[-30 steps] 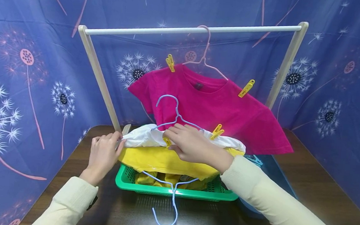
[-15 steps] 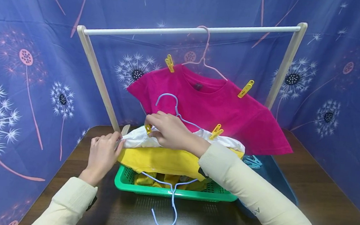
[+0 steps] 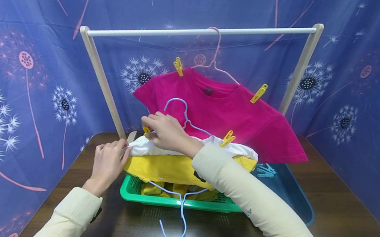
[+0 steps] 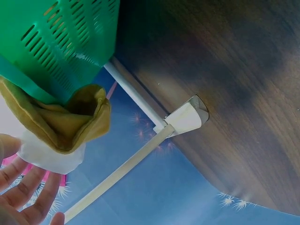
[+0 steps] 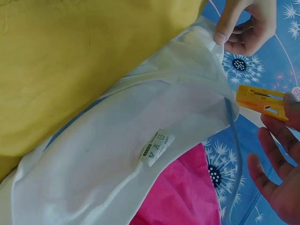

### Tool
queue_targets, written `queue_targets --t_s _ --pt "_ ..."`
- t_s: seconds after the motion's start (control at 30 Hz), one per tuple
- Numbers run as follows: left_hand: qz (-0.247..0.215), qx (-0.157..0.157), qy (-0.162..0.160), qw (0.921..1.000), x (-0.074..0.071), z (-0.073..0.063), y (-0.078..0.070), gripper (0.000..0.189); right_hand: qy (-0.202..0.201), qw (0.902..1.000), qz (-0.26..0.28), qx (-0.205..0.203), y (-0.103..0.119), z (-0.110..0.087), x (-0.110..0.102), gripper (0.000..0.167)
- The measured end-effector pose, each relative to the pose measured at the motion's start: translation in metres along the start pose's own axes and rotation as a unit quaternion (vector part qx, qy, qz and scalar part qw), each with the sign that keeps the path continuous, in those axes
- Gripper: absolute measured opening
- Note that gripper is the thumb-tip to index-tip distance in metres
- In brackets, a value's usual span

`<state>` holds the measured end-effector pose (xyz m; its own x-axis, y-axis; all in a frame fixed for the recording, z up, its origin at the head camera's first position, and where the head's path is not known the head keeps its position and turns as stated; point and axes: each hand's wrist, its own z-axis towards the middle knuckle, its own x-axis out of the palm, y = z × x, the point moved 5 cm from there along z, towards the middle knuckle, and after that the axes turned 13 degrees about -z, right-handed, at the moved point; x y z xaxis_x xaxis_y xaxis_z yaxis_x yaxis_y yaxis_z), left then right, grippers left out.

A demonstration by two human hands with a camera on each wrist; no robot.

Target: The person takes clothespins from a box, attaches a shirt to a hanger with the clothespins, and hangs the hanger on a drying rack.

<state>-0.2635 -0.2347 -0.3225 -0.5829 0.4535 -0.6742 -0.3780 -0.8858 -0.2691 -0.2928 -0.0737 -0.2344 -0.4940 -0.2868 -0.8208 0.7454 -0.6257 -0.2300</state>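
A white shirt [image 3: 155, 146] on a blue wire hanger [image 3: 177, 99] lies over yellow cloth [image 3: 168, 168] on the basket. My left hand [image 3: 109, 161] pinches the white shirt's sleeve end at the left, thumb against the cloth in the right wrist view. Between the thumb and fingers of my right hand [image 3: 166, 132] is a yellow clothespin [image 5: 260, 99], its tip right at the shirt's shoulder edge beside the hanger wire. A second yellow clothespin [image 3: 228, 138] sits on the shirt's other shoulder.
A pink T-shirt [image 3: 224, 110] with two yellow clothespins hangs from the white rail [image 3: 170, 32] behind. Below are a green basket [image 3: 129, 194], another blue hanger [image 3: 182, 223] jutting forward, and a blue tray [image 3: 292, 195] holding light-blue clothespins [image 3: 266, 171].
My right hand has moved left along the white shirt with the yellow clothespin, from near the neckline to the left shoulder. My left hand keeps its place on the sleeve.
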Motion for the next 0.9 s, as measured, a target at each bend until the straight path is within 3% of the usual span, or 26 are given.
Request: queue_targets --t_s 0.9 --pt "-0.002 0.005 0.001 1.0000 -0.001 0.001 -0.001 0.013 0.105 0.9934 -0.044 0.014 0.007 0.012 0.020 0.008"
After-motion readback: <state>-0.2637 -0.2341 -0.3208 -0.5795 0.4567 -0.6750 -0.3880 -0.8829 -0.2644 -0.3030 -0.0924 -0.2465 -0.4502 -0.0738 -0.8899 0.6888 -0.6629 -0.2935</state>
